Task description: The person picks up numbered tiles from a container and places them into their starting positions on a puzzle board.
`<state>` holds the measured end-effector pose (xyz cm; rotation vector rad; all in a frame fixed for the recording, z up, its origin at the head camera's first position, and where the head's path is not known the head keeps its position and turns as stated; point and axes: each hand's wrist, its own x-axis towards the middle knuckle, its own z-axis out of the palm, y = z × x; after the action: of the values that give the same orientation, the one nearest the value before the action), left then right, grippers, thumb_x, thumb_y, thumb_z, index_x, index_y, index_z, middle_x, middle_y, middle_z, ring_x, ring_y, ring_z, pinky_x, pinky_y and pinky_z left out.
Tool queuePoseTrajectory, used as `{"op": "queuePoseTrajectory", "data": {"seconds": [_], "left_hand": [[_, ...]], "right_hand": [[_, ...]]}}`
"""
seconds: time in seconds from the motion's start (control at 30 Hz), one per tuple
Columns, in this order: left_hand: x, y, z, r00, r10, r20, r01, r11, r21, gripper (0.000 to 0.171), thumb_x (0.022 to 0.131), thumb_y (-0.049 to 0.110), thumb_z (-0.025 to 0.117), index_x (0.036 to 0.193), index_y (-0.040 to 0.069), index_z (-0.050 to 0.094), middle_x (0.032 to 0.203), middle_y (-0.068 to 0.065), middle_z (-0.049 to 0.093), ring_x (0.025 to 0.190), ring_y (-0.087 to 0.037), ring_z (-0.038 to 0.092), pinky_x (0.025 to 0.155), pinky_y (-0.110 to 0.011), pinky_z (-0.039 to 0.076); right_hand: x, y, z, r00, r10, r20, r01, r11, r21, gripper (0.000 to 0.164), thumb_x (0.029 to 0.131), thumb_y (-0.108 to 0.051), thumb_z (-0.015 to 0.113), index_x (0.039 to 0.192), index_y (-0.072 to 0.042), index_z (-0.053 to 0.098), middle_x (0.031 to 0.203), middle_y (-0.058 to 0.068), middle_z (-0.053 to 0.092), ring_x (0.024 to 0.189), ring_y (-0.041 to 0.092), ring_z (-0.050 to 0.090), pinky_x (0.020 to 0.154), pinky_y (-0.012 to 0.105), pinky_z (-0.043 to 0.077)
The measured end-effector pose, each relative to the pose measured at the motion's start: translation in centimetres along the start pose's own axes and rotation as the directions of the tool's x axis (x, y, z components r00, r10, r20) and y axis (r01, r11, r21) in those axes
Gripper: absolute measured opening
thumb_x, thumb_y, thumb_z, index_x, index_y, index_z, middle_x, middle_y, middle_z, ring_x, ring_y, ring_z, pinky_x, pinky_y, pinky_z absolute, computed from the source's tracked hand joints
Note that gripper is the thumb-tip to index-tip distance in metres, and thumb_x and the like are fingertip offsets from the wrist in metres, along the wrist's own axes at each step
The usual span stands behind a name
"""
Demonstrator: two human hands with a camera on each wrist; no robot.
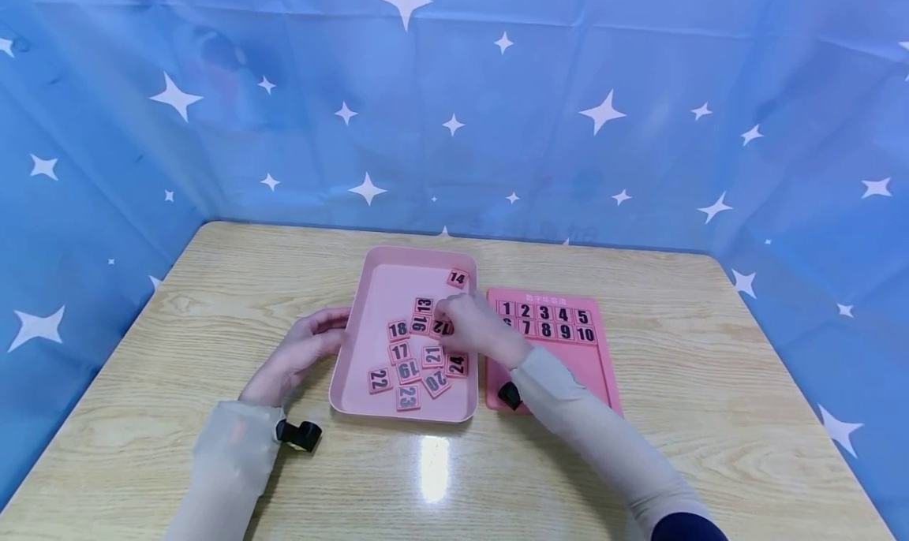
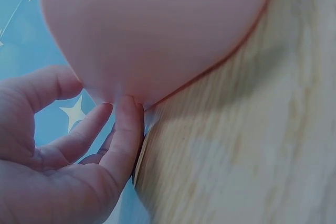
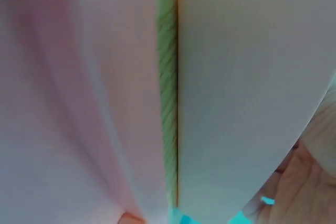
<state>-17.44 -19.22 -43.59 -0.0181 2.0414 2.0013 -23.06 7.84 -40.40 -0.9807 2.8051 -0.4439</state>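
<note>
A shallow pink tray point(image 1: 405, 411) holds loose pink number tiles, among them 14 point(image 1: 458, 278), 13 point(image 1: 424, 305), 16 point(image 1: 420, 324), 22 point(image 1: 379, 380) and 23 point(image 1: 408, 398). At the tray's left wall is my left hand point(image 1: 307, 348); in the left wrist view its fingertips point(image 2: 128, 114) touch the outer side. My right hand point(image 1: 479, 326) reaches over the tray's right wall, fingers bent down beside a tile that reads 12 point(image 1: 441, 328) upside down. Its fingertips are hidden, so I cannot tell whether they pinch a tile. The right wrist view shows mostly blurred pink walls.
Right of the tray lies a pink number board point(image 1: 604, 367), with tiles 1 to 10 in its upper two rows; my right forearm crosses over it. Both stand on a wooden table point(image 1: 710, 383). A blue star-patterned curtain point(image 1: 497, 131) hangs behind and at the sides.
</note>
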Motion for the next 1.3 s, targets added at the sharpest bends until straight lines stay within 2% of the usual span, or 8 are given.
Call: {"op": "queuePoseTrajectory", "data": {"seconds": [0.2,0.33,0.53,0.7,0.8,0.97,1.1,1.3], "left_hand": [[0.1,0.0,0.0,1.000,0.002,-0.005,-0.002,1.000,0.000,0.053,0.088,0.000,0.055,0.136,-0.013,0.036,0.133,-0.032,0.042,0.099,-0.011,0.054,0.082,-0.019,0.047],[0.1,-0.1,0.1,1.000,0.007,-0.009,-0.007,1.000,-0.003,0.053,0.087,-0.001,0.055,0.135,-0.014,0.036,0.131,-0.033,0.042,0.098,-0.010,0.055,0.082,-0.019,0.047],[0.1,0.0,0.1,1.000,0.013,-0.012,-0.013,1.000,0.006,0.053,0.087,0.000,0.056,0.134,-0.014,0.037,0.131,-0.032,0.043,0.096,-0.008,0.054,0.082,-0.019,0.047],[0.1,0.0,0.2,1.000,0.005,-0.008,-0.005,1.000,0.021,0.053,0.087,0.001,0.056,0.135,-0.013,0.036,0.132,-0.031,0.043,0.099,-0.010,0.054,0.083,-0.018,0.047],[0.1,0.0,0.2,1.000,-0.006,-0.011,0.007,0.999,0.035,0.054,0.087,0.000,0.055,0.136,-0.011,0.037,0.133,-0.031,0.043,0.102,-0.013,0.053,0.084,-0.018,0.047],[0.0,0.0,0.1,1.000,-0.012,-0.014,0.013,0.998,0.053,0.055,0.087,0.001,0.056,0.137,-0.010,0.036,0.133,-0.030,0.043,0.107,-0.018,0.052,0.086,-0.018,0.046],[0.0,0.0,0.0,1.000,-0.013,-0.010,0.013,0.998,0.057,0.056,0.087,0.003,0.057,0.137,-0.010,0.035,0.133,-0.030,0.043,0.108,-0.018,0.052,0.086,-0.018,0.046],[0.0,-0.1,0.0,1.000,-0.016,-0.006,0.017,0.999,0.045,0.056,0.087,0.002,0.056,0.137,-0.011,0.035,0.132,-0.030,0.043,0.102,-0.012,0.054,0.086,-0.019,0.046]], "right_hand": [[-0.1,0.0,-0.1,1.000,-0.016,-0.008,0.016,1.000,0.012,0.028,0.075,-0.023,0.078,0.096,-0.009,0.067,0.083,-0.001,0.063,0.063,0.009,0.047,0.056,0.022,0.041],[-0.8,0.0,-1.1,0.999,-0.024,-0.036,0.026,0.997,0.070,0.037,0.076,-0.024,0.078,0.104,-0.004,0.067,0.092,0.004,0.065,0.063,0.011,0.049,0.061,0.024,0.045],[-3.2,0.9,-3.5,0.999,0.012,-0.042,-0.007,0.992,0.126,0.041,0.075,-0.013,0.077,0.111,-0.001,0.063,0.103,0.008,0.064,0.086,0.018,0.058,0.080,0.031,0.051],[-5.8,2.7,-4.5,0.996,0.040,-0.077,-0.029,0.989,0.143,0.032,0.074,-0.005,0.074,0.105,0.000,0.065,0.094,0.007,0.063,0.085,0.020,0.058,0.075,0.032,0.051],[-7.5,3.9,-4.5,0.993,0.055,-0.103,-0.040,0.989,0.144,0.028,0.072,-0.002,0.074,0.099,0.001,0.066,0.088,0.006,0.062,0.081,0.020,0.057,0.071,0.032,0.051],[-9.6,5.6,-3.8,0.991,0.096,-0.097,-0.081,0.986,0.147,0.029,0.070,-0.002,0.075,0.097,0.003,0.066,0.084,0.007,0.063,0.074,0.017,0.054,0.067,0.030,0.049],[-10.6,6.6,-2.9,0.991,0.095,-0.099,-0.081,0.988,0.135,0.024,0.071,-0.004,0.076,0.092,0.002,0.065,0.079,0.005,0.062,0.070,0.014,0.052,0.065,0.028,0.048],[-11.4,7.3,-2.1,0.991,0.105,-0.088,-0.091,0.985,0.147,0.025,0.070,0.000,0.076,0.092,0.001,0.067,0.081,0.005,0.063,0.072,0.014,0.055,0.066,0.026,0.050]]}}
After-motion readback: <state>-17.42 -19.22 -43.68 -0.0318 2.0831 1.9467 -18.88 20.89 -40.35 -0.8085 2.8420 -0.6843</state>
